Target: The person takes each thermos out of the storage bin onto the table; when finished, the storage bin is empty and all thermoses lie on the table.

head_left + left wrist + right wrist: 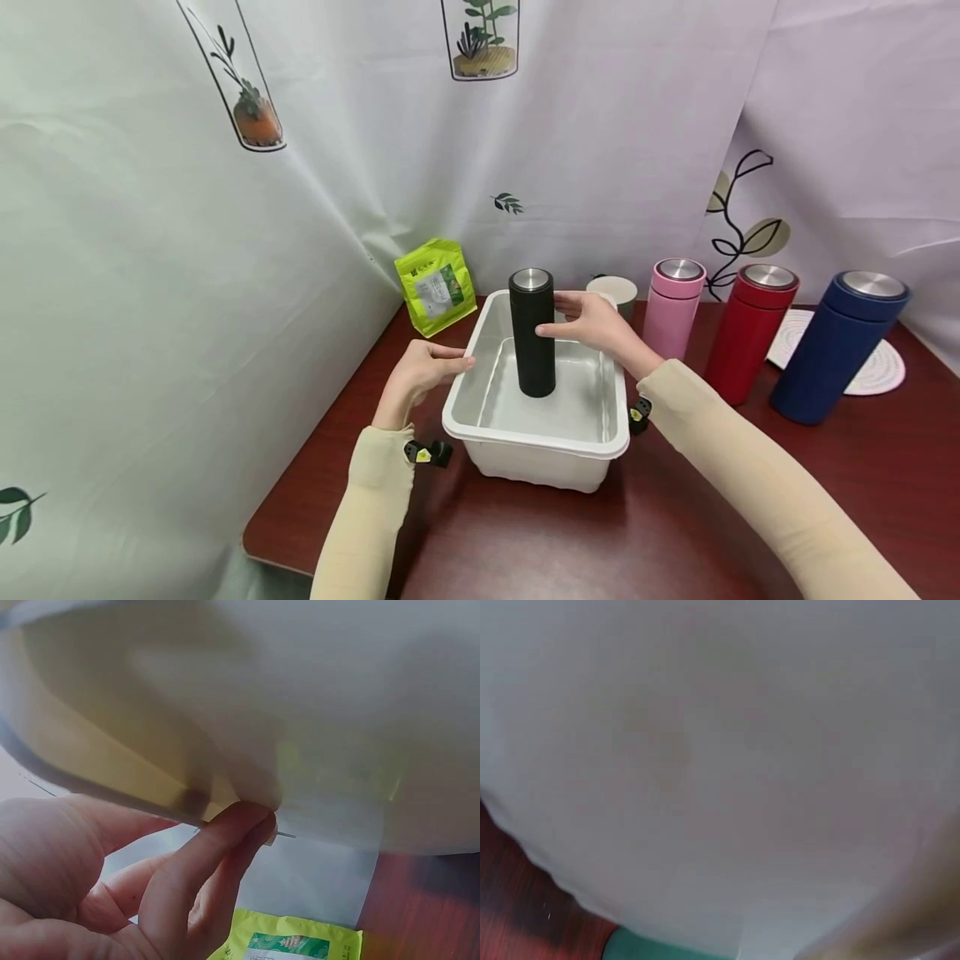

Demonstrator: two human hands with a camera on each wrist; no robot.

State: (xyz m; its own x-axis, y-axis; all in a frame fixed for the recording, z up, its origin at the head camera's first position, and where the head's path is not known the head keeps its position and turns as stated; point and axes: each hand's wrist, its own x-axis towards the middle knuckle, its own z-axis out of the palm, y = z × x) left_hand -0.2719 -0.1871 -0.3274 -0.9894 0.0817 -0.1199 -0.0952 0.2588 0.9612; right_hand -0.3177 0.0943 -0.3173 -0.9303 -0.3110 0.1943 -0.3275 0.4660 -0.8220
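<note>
A black thermos bottle (534,350) with a steel-topped lid stands upright inside a white plastic basin (536,446). My right hand (596,323) grips the bottle's upper part from the right, thumb on the near side and fingers toward the back. At the basin's left side, my left hand (423,371) pinches the rim, its thumb over the edge. The left wrist view shows that hand's fingers (225,847) bent up against the rim from below. In the right wrist view the basin's outer wall (705,765) fills most of the picture and hides the bottle.
Pink (670,312), red (752,333) and blue (840,346) thermos bottles stand to the right. A white woven mat (877,371) lies behind the blue one. Beyond the basin are a yellow-green packet (437,287) and a light-lidded container (613,289). The table's edge runs along the left.
</note>
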